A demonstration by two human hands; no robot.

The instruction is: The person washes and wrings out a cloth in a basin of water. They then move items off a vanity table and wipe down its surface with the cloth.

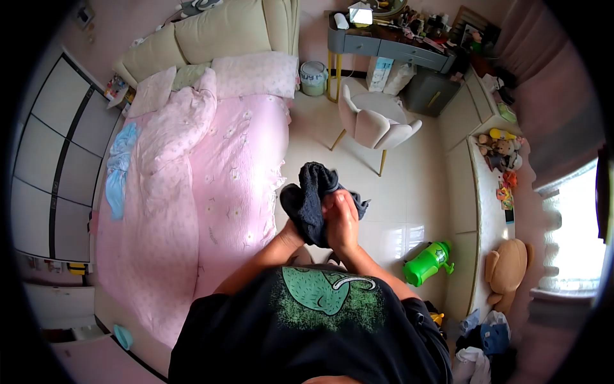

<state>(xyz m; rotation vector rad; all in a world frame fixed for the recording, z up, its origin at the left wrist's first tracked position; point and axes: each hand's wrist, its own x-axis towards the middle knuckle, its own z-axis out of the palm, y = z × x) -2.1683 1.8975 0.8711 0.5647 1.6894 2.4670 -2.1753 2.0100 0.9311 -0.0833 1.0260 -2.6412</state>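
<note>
A crumpled dark grey-black cloth [311, 205] is bunched up in front of my chest; its folds do not show whether it is a garment or a towel. My right hand [342, 221] is closed on the cloth's right side, thumb and fingers pressed together over a fold. A small end of the fabric sticks out past those fingers to the right. From the left, my left hand [292, 235] holds the cloth from beneath, and the fabric covers most of its fingers.
To the left stands a bed [236, 166] with pink bedding and a blue cloth [120, 169]. Ahead are an armchair [371, 121], a lidded bin [313, 78] and a dressing table [390, 48]. A green bottle-shaped object [428, 264] lies on the floor at right, near piled clothes [489, 339].
</note>
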